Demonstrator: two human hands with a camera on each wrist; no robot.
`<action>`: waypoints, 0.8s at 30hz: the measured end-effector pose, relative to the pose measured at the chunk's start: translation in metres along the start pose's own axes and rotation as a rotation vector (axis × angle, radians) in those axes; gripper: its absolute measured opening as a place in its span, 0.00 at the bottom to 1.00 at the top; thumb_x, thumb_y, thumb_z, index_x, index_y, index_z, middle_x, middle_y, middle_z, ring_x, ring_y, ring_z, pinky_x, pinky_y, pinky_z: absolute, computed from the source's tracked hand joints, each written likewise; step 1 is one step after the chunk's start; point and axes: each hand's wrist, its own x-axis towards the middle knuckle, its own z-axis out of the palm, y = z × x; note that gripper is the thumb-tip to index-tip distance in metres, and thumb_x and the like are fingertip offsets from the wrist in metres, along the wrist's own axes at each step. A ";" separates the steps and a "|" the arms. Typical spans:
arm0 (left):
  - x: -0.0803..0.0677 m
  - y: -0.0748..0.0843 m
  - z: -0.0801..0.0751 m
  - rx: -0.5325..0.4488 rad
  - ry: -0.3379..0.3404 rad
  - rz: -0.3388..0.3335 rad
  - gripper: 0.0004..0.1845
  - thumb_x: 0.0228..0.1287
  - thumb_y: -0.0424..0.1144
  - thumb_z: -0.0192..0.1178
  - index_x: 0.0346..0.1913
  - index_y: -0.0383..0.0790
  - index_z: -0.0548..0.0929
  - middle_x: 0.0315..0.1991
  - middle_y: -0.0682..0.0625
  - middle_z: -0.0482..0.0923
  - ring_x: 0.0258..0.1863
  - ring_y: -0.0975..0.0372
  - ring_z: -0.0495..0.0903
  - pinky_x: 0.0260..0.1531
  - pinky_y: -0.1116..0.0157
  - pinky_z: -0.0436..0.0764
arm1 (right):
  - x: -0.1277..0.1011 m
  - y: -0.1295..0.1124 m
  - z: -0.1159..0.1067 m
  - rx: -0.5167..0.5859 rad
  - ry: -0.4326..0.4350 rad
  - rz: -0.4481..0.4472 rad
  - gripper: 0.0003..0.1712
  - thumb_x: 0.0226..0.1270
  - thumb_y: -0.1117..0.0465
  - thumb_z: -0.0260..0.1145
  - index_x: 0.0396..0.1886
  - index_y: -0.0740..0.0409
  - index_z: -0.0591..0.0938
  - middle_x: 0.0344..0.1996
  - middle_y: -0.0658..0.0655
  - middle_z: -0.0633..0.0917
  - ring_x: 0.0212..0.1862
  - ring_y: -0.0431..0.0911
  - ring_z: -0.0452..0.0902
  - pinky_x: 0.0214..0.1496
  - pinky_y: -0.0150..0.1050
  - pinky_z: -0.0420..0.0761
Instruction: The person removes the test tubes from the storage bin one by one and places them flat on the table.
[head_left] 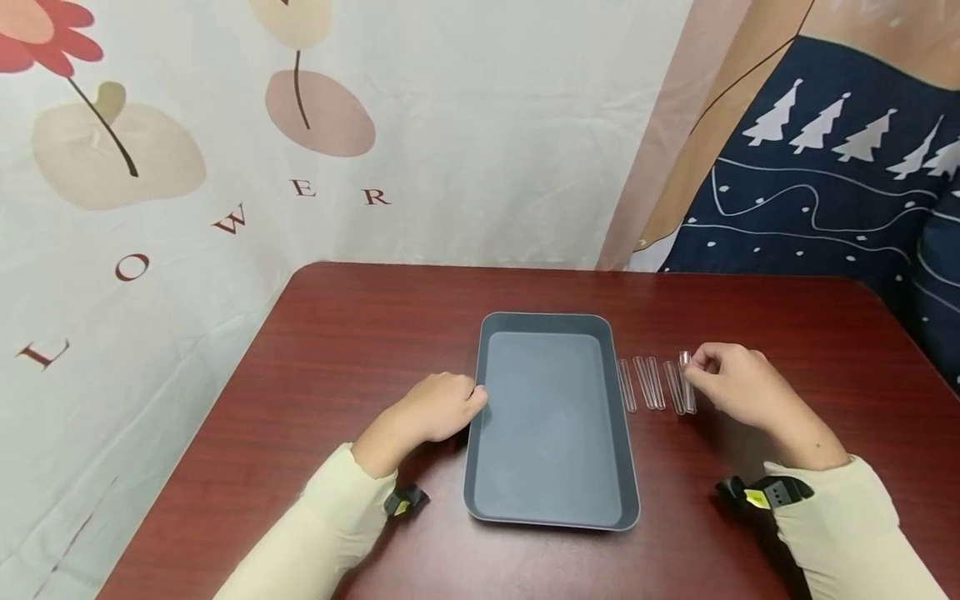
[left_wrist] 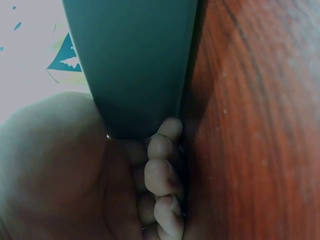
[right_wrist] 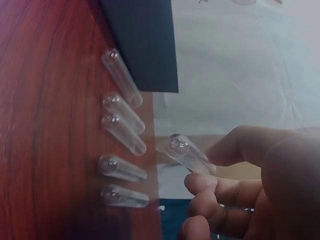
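My right hand (head_left: 738,383) pinches a clear glass test tube (right_wrist: 187,152) between thumb and fingers, its rounded end pointing away from the fingertips. Beneath and left of it, several more test tubes (head_left: 649,383) lie on the table in a loose row, right of the grey tray (head_left: 626,467). In the right wrist view one tube (right_wrist: 121,77) lies closest to the tray's wall. At the tray's left side, my left hand (head_left: 438,406) holds the rim, fingers curled. The left wrist view has these fingers (left_wrist: 162,177) against the tray's outer wall; their exact grip is partly hidden.
The reddish-brown wooden table (head_left: 360,333) extends around the tray. Behind it hangs a pale printed curtain (head_left: 487,133), with dark blue tree-patterned fabric (head_left: 810,192) at the right. Nothing lies on the tray's visible floor.
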 end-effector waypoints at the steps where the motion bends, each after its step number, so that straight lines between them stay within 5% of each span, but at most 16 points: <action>1: 0.000 0.000 0.000 0.001 -0.001 0.001 0.23 0.71 0.45 0.40 0.14 0.48 0.60 0.15 0.55 0.58 0.21 0.59 0.67 0.31 0.60 0.73 | 0.000 0.002 0.000 0.002 -0.009 0.007 0.12 0.70 0.56 0.59 0.32 0.59 0.81 0.17 0.51 0.75 0.22 0.44 0.69 0.23 0.37 0.68; 24: 0.001 -0.001 0.002 -0.002 0.001 -0.008 0.22 0.70 0.46 0.40 0.15 0.48 0.60 0.15 0.55 0.57 0.22 0.58 0.67 0.31 0.60 0.72 | 0.006 0.028 0.005 0.001 -0.083 0.067 0.13 0.71 0.57 0.55 0.30 0.59 0.78 0.13 0.51 0.73 0.19 0.45 0.71 0.23 0.39 0.70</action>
